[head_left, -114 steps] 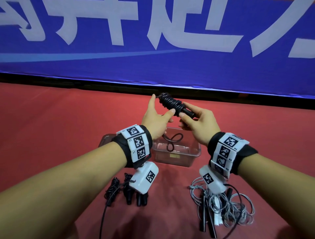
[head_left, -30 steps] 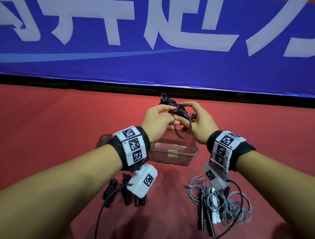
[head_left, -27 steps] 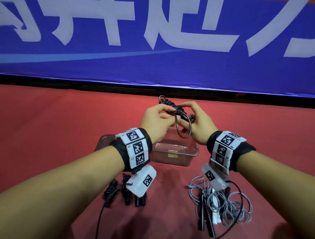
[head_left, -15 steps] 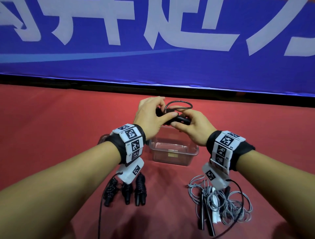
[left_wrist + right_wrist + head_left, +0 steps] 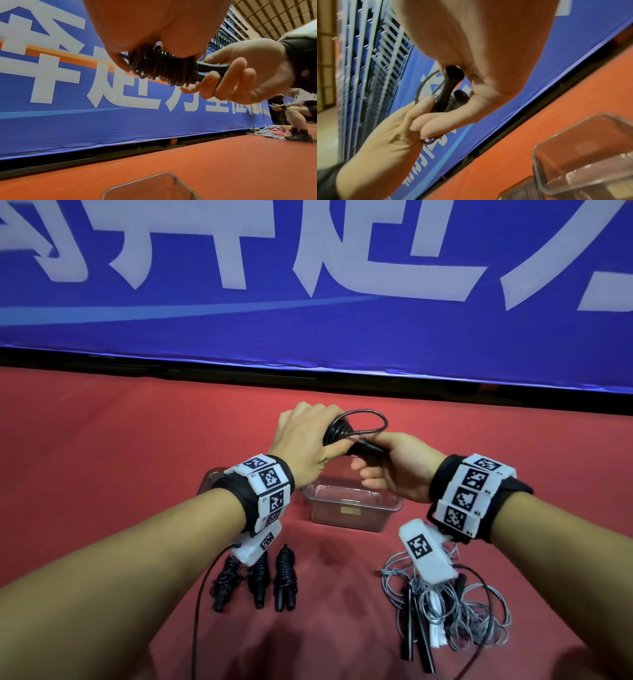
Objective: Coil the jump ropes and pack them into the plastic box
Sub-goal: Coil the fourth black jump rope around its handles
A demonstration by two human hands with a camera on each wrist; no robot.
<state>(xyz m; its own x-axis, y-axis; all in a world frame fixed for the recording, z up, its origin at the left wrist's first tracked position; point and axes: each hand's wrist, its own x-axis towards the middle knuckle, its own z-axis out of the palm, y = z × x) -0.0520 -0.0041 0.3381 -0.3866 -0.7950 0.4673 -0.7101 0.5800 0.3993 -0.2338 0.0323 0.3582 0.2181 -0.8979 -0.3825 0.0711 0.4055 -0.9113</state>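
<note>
— Where's the black jump rope (image 5: 346, 436)?
— Held above the plastic box (image 5: 352, 510), cord coiled tight round its handles, one loop sticking out.
— And the box?
— Clear, open, on the red floor. Three coiled ropes (image 5: 255, 578) lie near-left of it, a grey tangle (image 5: 445, 607) near-right.

- The black jump rope (image 5: 163, 67) looks like smooth, glossy plastic cord, wound in tight coils round slick black handles.
- The plastic box (image 5: 352, 505) is clear and shiny.
- The floor (image 5: 102, 440) is matt red, finely textured.
- The banner (image 5: 308, 330) is smooth blue fabric, faintly sheened.
- The loose ropes (image 5: 479, 618) show dull grey cord.
</note>
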